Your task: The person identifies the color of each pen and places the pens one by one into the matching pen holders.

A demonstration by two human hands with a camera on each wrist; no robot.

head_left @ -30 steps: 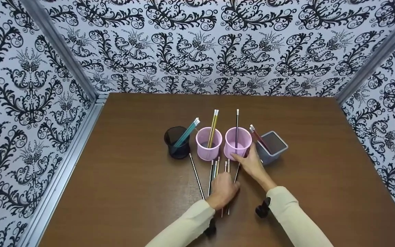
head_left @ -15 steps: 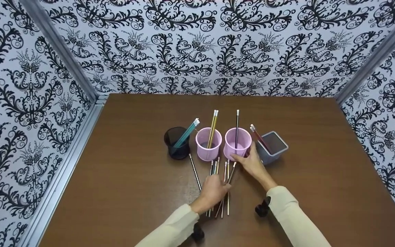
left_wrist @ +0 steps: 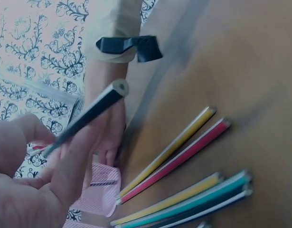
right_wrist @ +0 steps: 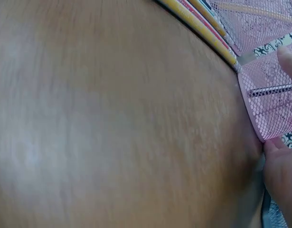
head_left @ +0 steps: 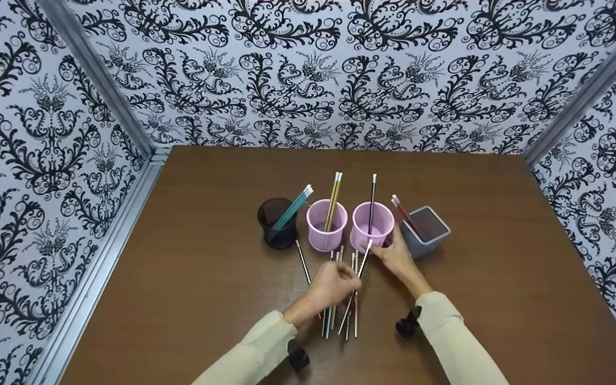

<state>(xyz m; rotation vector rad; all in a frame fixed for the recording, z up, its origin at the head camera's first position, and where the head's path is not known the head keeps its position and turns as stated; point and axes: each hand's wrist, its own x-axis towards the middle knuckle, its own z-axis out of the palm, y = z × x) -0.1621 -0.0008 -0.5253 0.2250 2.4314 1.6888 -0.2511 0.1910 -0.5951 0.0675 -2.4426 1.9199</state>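
Observation:
My left hand (head_left: 329,286) pinches a black pencil (left_wrist: 91,114), raised above the table and tilted, its eraser end near the right pink mesh pencil cup (head_left: 360,238). That cup stands upright with one black pencil (head_left: 372,206) inside. Against its lower side, my right hand (head_left: 398,259) holds it, thumb at the front; some fingers are hidden. Below the left hand several pencils lie on the table, among them a yellow one (left_wrist: 169,149), a red one (left_wrist: 183,158) and a green one (left_wrist: 198,202). Another black pencil (head_left: 303,262) lies apart on the left.
The left pink cup (head_left: 318,240) holds yellow pencils (head_left: 333,203). Left of it stands a black mesh cup (head_left: 281,239) with teal pencils (head_left: 292,208). At the right, a grey square holder (head_left: 423,247) contains red pencils (head_left: 407,216). Patterned walls (head_left: 308,69) enclose the brown table (head_left: 190,256).
My left hand has taken a black pencil from the right side of the loose pencils, shifted left, and lifted it with its eraser end toward the cup. My right hand stays on the cup.

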